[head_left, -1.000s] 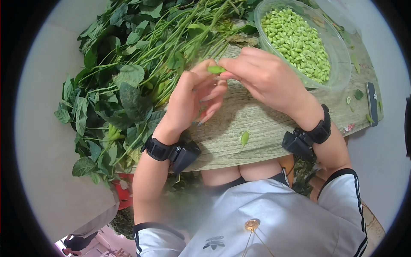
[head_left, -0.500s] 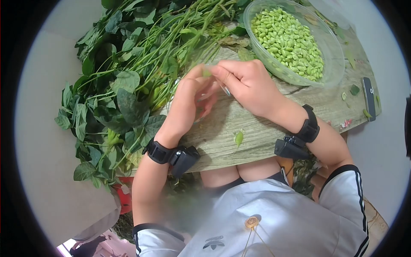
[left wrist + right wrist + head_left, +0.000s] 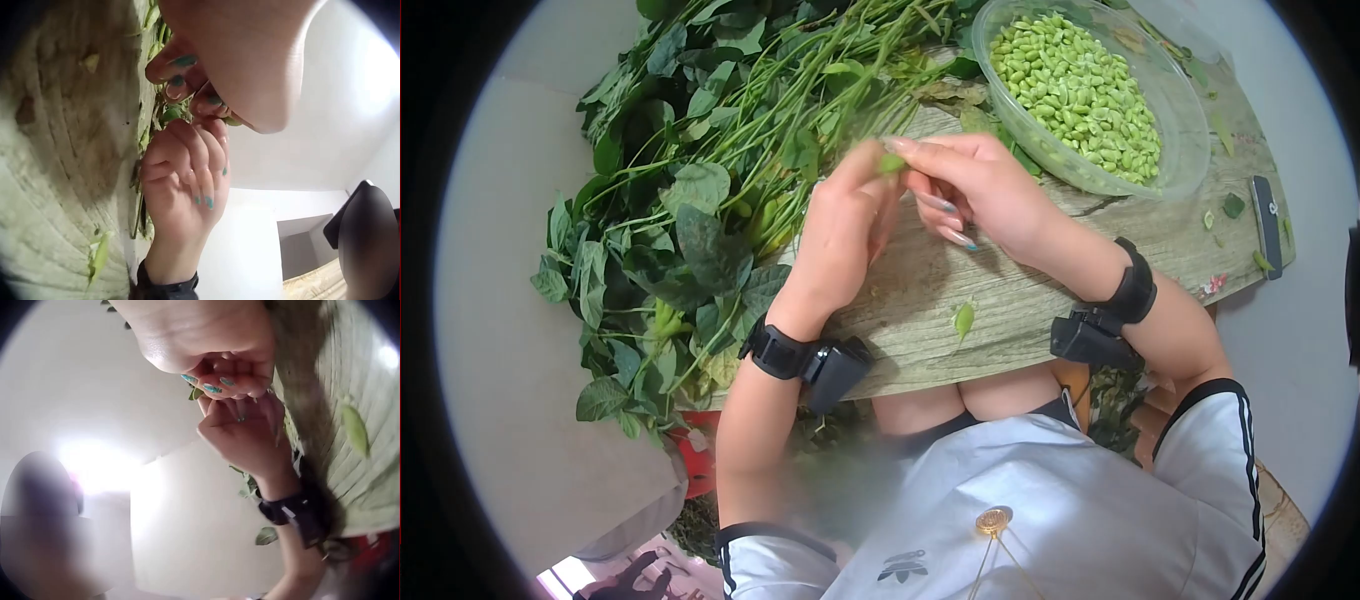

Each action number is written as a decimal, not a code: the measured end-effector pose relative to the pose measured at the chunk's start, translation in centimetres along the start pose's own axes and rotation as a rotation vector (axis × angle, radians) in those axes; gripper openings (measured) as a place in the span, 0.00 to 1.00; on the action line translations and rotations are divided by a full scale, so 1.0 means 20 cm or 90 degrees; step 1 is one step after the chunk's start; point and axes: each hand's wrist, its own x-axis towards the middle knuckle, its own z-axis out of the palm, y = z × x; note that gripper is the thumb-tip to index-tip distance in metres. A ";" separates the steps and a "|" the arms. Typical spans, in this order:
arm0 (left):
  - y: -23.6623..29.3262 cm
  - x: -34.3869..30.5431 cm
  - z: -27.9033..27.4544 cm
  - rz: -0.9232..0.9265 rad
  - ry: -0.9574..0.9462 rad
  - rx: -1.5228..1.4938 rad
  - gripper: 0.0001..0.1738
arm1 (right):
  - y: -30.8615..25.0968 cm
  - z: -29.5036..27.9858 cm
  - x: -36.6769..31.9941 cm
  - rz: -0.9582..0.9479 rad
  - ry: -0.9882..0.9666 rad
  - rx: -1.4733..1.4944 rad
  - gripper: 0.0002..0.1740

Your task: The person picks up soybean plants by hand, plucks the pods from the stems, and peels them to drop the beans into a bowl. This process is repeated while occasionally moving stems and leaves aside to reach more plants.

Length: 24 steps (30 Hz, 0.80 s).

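Observation:
Between the fingertips of both hands is a small green bean pod [image 3: 890, 162], above the table's far middle. My left hand [image 3: 845, 225] pinches it from the left, its back toward the head camera. From the other side, my right hand [image 3: 985, 185] pinches it with thumb and finger, the other fingers loosely bent. In the left wrist view a bit of the pod [image 3: 233, 121] shows where the hands meet. Beyond the right hand stands a clear plastic bowl [image 3: 1193, 160] of shelled green beans [image 3: 1080, 100]. A single pod [image 3: 964, 320] lies on the table near its front edge.
Leafy bean stalks [image 3: 700, 190] are heaped along the table's left and far side. A dark flat object [image 3: 1267, 228] lies at the right edge of the wooden table [image 3: 1020, 300], with leaf scraps nearby. A red object [image 3: 698, 465] is below the table at left.
Both hands stay together around the pod while their fingers shift. The right hand has turned, its lower fingers now spread below the thumb. The lone pod on the table stays put.

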 end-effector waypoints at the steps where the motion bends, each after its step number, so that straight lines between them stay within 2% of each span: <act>1: 0.02 0.00 0.00 0.000 0.001 0.001 0.13 | 0.00 0.01 0.00 -0.104 0.071 -0.232 0.21; 2: 0.03 0.01 -0.01 -0.038 -0.008 -0.117 0.16 | 0.00 0.01 0.01 -0.208 0.142 -0.464 0.19; 3: 0.04 0.01 0.00 -0.075 -0.019 -0.234 0.19 | 0.00 0.01 0.01 -0.208 0.142 -0.464 0.19; 4: 0.04 0.01 0.00 -0.076 -0.020 -0.235 0.19 | 0.01 0.01 0.01 -0.335 0.183 -0.588 0.17; 5: 0.04 0.01 0.00 -0.091 -0.044 -0.258 0.24 | 0.02 0.01 0.01 -0.464 0.223 -0.710 0.16; 6: 0.04 0.01 0.00 -0.107 -0.067 -0.281 0.29 | 0.03 0.01 0.02 -0.463 0.225 -0.710 0.16; 8: 0.03 0.01 0.00 -0.128 -0.047 -0.277 0.30 | 0.07 -0.01 0.05 -0.635 0.212 -0.807 0.14; 10: 0.03 0.01 0.02 -0.149 -0.025 -0.272 0.31 | 0.08 -0.02 0.06 -0.632 0.213 -0.815 0.16; 12: 0.03 0.00 0.04 -0.105 0.043 -0.247 0.27 | 0.08 -0.02 0.05 -0.627 0.215 -0.822 0.18; 14: 0.04 -0.01 0.05 -0.061 0.060 -0.184 0.24 | 0.06 0.02 0.01 -0.198 0.116 -0.320 0.21; 16: 0.04 -0.02 0.05 -0.016 0.078 -0.121 0.21 | 0.06 0.03 0.00 -0.173 0.090 -0.258 0.22; 18: 0.03 -0.03 0.05 0.117 0.150 0.080 0.14 | 0.04 0.04 -0.01 -0.147 0.063 -0.195 0.22; 19: 0.02 -0.03 0.04 0.116 0.151 0.081 0.14 | 0.03 0.05 -0.02 -0.083 0.030 -0.087 0.22; 20: 0.01 -0.03 0.02 0.201 0.161 0.201 0.11 | 0.02 0.05 -0.03 -0.018 -0.004 0.022 0.23; 21: 0.01 -0.03 0.01 0.286 0.167 0.322 0.07 | 0.02 0.06 -0.03 -0.019 -0.006 0.023 0.23; 23: 0.02 -0.03 0.01 0.332 0.158 0.348 0.05 | 0.02 0.06 -0.04 0.082 -0.007 0.123 0.25; 24: 0.02 -0.03 0.01 0.378 0.148 0.373 0.03 | 0.01 0.05 -0.04 0.082 -0.006 0.124 0.25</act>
